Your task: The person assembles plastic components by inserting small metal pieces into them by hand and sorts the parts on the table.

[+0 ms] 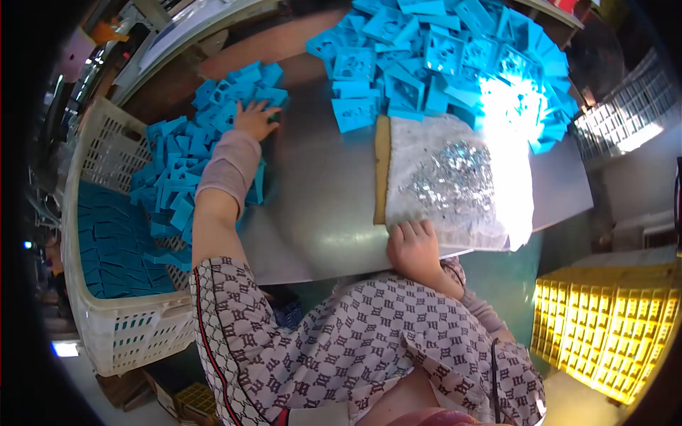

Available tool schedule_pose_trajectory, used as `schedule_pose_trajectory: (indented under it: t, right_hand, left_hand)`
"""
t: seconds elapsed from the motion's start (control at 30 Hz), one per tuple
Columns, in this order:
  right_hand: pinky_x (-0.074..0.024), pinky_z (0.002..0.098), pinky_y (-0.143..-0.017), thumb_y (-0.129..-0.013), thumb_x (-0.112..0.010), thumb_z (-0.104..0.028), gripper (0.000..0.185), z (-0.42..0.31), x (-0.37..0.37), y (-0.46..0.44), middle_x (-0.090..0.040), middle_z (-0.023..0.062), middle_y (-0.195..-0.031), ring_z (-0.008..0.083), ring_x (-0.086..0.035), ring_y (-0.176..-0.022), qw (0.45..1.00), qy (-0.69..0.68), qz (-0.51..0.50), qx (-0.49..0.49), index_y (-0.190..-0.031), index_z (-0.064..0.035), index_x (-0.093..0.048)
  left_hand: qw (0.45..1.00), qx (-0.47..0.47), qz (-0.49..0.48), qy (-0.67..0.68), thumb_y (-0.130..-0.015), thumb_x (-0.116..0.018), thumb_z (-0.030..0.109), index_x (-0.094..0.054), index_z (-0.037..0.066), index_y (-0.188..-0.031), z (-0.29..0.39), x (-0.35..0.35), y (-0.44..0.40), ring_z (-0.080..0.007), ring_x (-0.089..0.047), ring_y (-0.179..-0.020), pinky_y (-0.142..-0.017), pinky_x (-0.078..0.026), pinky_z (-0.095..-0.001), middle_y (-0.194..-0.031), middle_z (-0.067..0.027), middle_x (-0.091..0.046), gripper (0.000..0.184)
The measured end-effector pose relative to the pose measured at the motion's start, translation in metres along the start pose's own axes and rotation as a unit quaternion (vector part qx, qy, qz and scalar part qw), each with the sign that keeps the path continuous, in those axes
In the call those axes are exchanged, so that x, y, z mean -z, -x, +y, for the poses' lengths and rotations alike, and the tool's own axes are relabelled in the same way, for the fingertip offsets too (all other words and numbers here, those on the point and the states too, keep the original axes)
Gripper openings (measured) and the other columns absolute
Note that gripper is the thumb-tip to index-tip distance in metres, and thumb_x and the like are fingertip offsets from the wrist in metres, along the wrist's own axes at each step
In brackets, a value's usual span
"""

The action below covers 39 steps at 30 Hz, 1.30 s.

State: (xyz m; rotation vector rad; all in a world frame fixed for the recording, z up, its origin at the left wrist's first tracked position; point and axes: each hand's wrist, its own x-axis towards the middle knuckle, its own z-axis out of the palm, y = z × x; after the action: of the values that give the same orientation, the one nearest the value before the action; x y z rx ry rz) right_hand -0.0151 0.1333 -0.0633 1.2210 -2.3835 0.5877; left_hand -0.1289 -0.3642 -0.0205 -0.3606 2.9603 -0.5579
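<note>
My left hand reaches to the far end of the left heap of blue plastic parts, fingers spread and touching the pieces. Nothing is gripped in it that I can see. My right hand is closed, its curled fingers resting at the near edge of a white cloth; whatever may be inside the fingers is hidden. Small shiny dark scraps are scattered over the cloth. A brown strip of board shows along the cloth's left side.
A larger heap of blue square parts covers the far right of the metal table. At the left stands a white perforated crate with rows of blue parts inside. Yellow crates stand on the floor at right, and a grey crate behind.
</note>
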Motion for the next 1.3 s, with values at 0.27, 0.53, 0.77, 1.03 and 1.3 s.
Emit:
schedule_pose_trajectory:
  t: [0.27, 0.53, 0.77, 1.03, 1.3]
  right_hand:
    - [-0.0434, 0.0424, -0.072, -0.071, -0.061, -0.006, 0.005, 0.017, 0.047, -0.031, -0.057, 0.0100, -0.072, 0.0296, -0.059, -0.069, 0.995, -0.074, -0.003, -0.059, -0.073, -0.0059, -0.056]
    - [-0.0441, 0.0441, -0.070, -0.078, -0.064, -0.006, 0.006, 0.051, 0.125, -0.094, -0.058, 0.0127, -0.076, 0.0336, -0.059, -0.072, 0.991, -0.042, 0.119, -0.035, -0.078, -0.0042, -0.058]
    - [-0.0451, 0.0415, -0.071, -0.075, -0.072, -0.006, 0.018, 0.023, 0.085, -0.038, -0.062, 0.0101, -0.084, 0.0300, -0.060, -0.076, 0.979, -0.118, 0.164, -0.037, -0.092, -0.0033, -0.065]
    - [-0.0480, 0.0403, -0.082, -0.069, -0.072, -0.001, 0.030, 0.070, 0.093, 0.013, -0.066, 0.0104, -0.094, 0.0298, -0.063, -0.091, 0.981, -0.004, 0.134, -0.142, -0.099, -0.0024, -0.070]
    - [-0.0462, 0.0380, -0.082, -0.064, -0.075, -0.001, 0.029, 0.071, 0.098, 0.016, -0.064, 0.0063, -0.089, 0.0265, -0.062, -0.087, 0.992, -0.095, -0.028, -0.073, -0.093, -0.0049, -0.071]
  left_hand:
    - [0.986, -0.054, 0.144, 0.056, -0.089, -0.075, 0.048, -0.053, 0.033, -0.147, 0.070, 0.067, 0.044, -0.0387, -0.018, -0.155, -0.120, -0.016, -0.0700, -0.168, -0.0048, -0.022, 0.064]
    - [0.775, -0.378, 0.246, 0.444, -0.080, -0.085, 0.023, -0.056, 0.009, -0.143, 0.200, 0.177, 0.139, -0.0357, -0.034, -0.150, -0.121, -0.031, -0.0497, -0.155, -0.0114, -0.048, 0.072]
    - [0.734, -0.441, 0.272, 0.439, -0.075, -0.081, 0.009, -0.072, 0.005, -0.103, 0.248, 0.152, 0.168, -0.0282, -0.070, -0.102, -0.108, -0.047, -0.0478, -0.104, -0.0092, -0.074, 0.030]
    - [0.711, -0.387, 0.315, 0.495, -0.076, -0.077, 0.002, -0.072, 0.007, -0.096, 0.252, 0.167, 0.162, -0.0288, -0.070, -0.093, -0.100, -0.052, -0.0462, -0.095, -0.0088, -0.073, 0.021]
    - [0.728, -0.417, 0.200, 0.506, -0.076, -0.078, 0.002, -0.071, 0.006, -0.092, 0.232, 0.120, 0.187, -0.0277, -0.069, -0.100, -0.101, -0.051, -0.0456, -0.095, -0.0073, -0.071, 0.018]
